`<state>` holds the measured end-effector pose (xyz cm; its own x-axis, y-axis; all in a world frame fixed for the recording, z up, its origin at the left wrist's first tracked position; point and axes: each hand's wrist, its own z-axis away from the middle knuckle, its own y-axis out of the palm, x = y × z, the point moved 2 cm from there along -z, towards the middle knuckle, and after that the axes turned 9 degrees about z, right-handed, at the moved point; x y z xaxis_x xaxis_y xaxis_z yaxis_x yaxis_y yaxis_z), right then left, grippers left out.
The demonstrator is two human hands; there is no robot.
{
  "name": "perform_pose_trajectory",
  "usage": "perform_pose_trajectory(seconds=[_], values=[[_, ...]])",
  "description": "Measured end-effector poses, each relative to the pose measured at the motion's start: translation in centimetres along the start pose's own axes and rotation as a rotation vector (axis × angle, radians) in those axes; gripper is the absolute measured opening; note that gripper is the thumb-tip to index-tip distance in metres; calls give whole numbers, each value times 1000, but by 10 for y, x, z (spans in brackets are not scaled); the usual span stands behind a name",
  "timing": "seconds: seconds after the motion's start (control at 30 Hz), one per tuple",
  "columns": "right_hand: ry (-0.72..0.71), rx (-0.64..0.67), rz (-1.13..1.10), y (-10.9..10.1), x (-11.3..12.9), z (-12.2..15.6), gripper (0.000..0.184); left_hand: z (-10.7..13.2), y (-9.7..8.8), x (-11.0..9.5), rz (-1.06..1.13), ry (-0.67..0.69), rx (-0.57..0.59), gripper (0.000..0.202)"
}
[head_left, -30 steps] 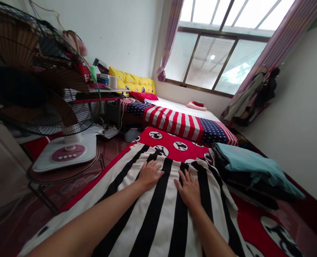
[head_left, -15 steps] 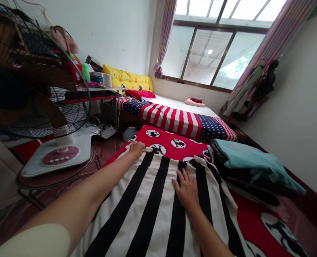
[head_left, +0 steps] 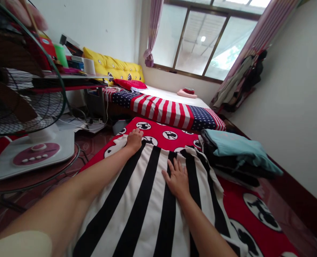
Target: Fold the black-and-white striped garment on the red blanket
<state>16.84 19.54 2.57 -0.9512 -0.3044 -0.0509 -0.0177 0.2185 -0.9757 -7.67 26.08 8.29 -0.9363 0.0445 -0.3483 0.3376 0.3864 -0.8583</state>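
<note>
A black-and-white striped shirt [head_left: 150,200] lies spread on a red cover [head_left: 158,125] printed with dark figures in white circles. At the shirt's far left corner rests my left hand [head_left: 134,140], palm down, its short-looking fingers pointing away from me; the fingertips are partly hard to see. A white sleeve piece sticks out left of that hand. My right hand [head_left: 177,178] lies flat on the upper middle of the shirt, fingers spread on the stripes. Some creases run through the cloth around both hands. The shirt's near end runs out of view at the bottom.
Folded clothes [head_left: 236,146], light blue on top of black, sit to the right. A fan [head_left: 37,153] stands on a round stool at left, beside a cluttered desk [head_left: 75,81]. Beyond is a bed with a flag-patterned cover [head_left: 158,109]. Garments [head_left: 241,82] hang on the right wall.
My view has shifted slightly right. The left hand has turned from a closed grip on the shirt's corner to lying forward on it, and more white sleeve shows. My right hand stays flat.
</note>
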Motion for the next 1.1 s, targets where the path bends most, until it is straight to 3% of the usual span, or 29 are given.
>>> perform_pose_trajectory(seconds=[0.1, 0.2, 0.3, 0.53, 0.73, 0.93, 1.03, 1.1], values=[[-6, -6, -12, 0, 0, 1, 62, 45, 14, -37, 109, 174, 134, 32], [-4, -4, -25, -2, 0, 2, 62, 102, 33, -60, 219, 448, 319, 52], [1, 4, -31, -4, 0, 3, 61, 132, 43, -60, 185, 438, 280, 59], [4, 63, -13, -8, 0, 5, 61, 134, 39, -51, 98, 348, 264, 57], [65, 109, -29, -10, 6, 20, 62, 154, 34, -58, -11, 233, 297, 57], [61, 61, -174, -13, 13, 49, 61, 175, 29, -63, -48, 173, 164, 55], [69, -41, -362, -24, -9, 63, 47, 180, 26, -61, -38, 175, 139, 53], [179, -138, -413, -34, -40, 74, 37, 181, 24, -61, -36, 166, 144, 53]])
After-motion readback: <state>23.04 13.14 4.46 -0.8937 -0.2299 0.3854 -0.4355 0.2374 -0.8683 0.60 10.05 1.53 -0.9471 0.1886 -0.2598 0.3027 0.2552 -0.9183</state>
